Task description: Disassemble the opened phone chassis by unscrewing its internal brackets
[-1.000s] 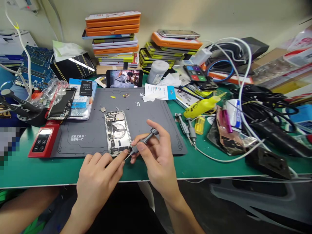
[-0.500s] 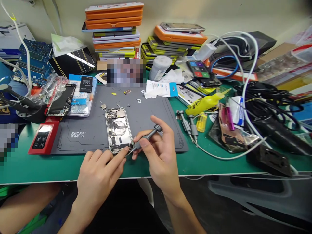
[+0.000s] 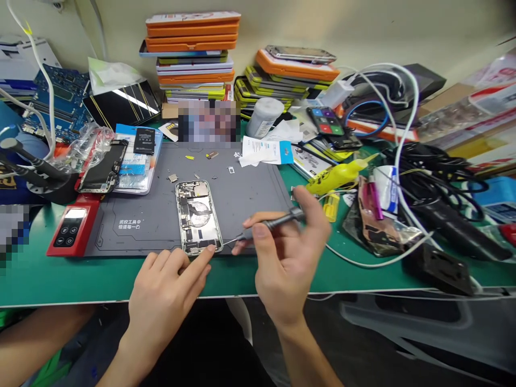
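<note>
Currently one opened phone (image 3: 197,215) lies flat at the near edge of the grey mat (image 3: 250,199), its inner parts bared, with two hands working at its near right corner. The left hand (image 3: 167,285) has one finger, the index, stretched out and pressed on that corner, the others curled; whether it pinches anything underneath, I cannot tell. The right hand (image 3: 284,258), over the mat's near right part, pinches one grey screwdriver (image 3: 274,221) between thumb and fingers, the shaft pointing at the same corner; whether its tip touches is too small to tell. Four of the loose bits on the mat stand out, all beyond the phone: one metal piece (image 3: 172,178), one yellow scrap (image 3: 189,157), one brownish strip (image 3: 212,155) and one small frame (image 3: 230,170). At the mat's left end are one red unit (image 3: 73,230) with four buttons, one dark screen panel (image 3: 102,169) and one black battery (image 3: 144,141) on one blue-and-white packet (image 3: 133,169). Behind the mat rise two stacks of cases, one taller (image 3: 191,43), one lower (image 3: 296,64); to its right lies one yellow bottle (image 3: 338,176).
</note>
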Demonstrator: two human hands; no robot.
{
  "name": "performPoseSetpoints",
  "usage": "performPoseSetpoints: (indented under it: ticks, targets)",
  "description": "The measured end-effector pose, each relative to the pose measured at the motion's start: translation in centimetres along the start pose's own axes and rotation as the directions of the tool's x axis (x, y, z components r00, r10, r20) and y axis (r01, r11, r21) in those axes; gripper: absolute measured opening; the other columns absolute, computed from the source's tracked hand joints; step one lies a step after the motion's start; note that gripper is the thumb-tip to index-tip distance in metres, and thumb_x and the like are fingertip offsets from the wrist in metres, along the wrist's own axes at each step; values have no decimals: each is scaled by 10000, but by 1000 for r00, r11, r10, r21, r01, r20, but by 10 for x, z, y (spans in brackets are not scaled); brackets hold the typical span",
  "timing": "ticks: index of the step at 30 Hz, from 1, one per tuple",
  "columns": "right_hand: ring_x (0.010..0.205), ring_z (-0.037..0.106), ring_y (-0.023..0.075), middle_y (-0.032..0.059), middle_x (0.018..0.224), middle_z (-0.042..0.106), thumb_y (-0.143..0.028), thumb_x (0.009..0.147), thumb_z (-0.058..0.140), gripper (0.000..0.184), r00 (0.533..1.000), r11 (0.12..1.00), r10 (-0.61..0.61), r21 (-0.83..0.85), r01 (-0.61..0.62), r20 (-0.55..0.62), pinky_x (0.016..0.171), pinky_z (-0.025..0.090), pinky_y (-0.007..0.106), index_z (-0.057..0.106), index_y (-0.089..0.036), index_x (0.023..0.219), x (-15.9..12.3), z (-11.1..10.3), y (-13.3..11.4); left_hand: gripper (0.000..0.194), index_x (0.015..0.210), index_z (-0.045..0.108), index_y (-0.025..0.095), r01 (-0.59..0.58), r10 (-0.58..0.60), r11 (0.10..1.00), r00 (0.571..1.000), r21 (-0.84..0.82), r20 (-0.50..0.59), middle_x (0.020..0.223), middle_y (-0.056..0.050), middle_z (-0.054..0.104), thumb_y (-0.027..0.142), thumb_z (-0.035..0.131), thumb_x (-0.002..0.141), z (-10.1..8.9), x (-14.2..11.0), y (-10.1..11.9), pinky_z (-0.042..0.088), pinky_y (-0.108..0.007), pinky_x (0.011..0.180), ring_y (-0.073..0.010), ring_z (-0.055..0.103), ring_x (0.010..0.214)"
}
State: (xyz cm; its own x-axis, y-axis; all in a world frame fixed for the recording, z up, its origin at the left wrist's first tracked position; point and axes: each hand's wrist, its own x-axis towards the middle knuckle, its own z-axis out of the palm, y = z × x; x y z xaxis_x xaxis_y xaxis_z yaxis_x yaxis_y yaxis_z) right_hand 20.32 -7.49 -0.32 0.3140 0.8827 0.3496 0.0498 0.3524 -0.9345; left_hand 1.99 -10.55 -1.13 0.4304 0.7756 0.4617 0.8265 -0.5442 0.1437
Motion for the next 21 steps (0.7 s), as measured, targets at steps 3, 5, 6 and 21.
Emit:
performPoseSetpoints:
  ticks: [3,5,6,21]
  targets:
    - [719,664,155,12,1023,643,-169,1016,692,584,950,935,-313,-178,307,-6,591,647,327,422,-395,1482,5,0,6,339,1417,695,213,-7,7,1000,999,-6,-42,959,-47,686,167,609,1093,0,1,0,425,-335,767,-187,549,808]
    - [741,669,153,14,1051,640,-151,1001,704,588,910,881,-405,-230,413,85,609,650,334,424,-384,1462,8,0,13,333,1404,692,196,-28,27,999,999,-23,-28,1243,-84,749,140,583,1094,-1,2,-1,468,-360,854,-210,605,933]
    - [734,667,147,12,1054,642,-145,1006,693,585,903,871,-411,-237,430,127,609,649,328,417,-383,1463,8,0,16,333,1403,687,187,-37,37,999,999,-32,-10,1361,-78,739,132,569,1097,-1,2,-1,476,-372,883,-216,611,964]
    - [893,701,172,40,1128,631,-96,1037,626,630,908,888,-324,-245,389,265,719,684,345,387,-406,1530,7,4,22,351,1404,683,175,3,1,993,1000,-115,31,1523,44,686,91,548,1090,0,2,0,498,-396,881,-214,547,911]
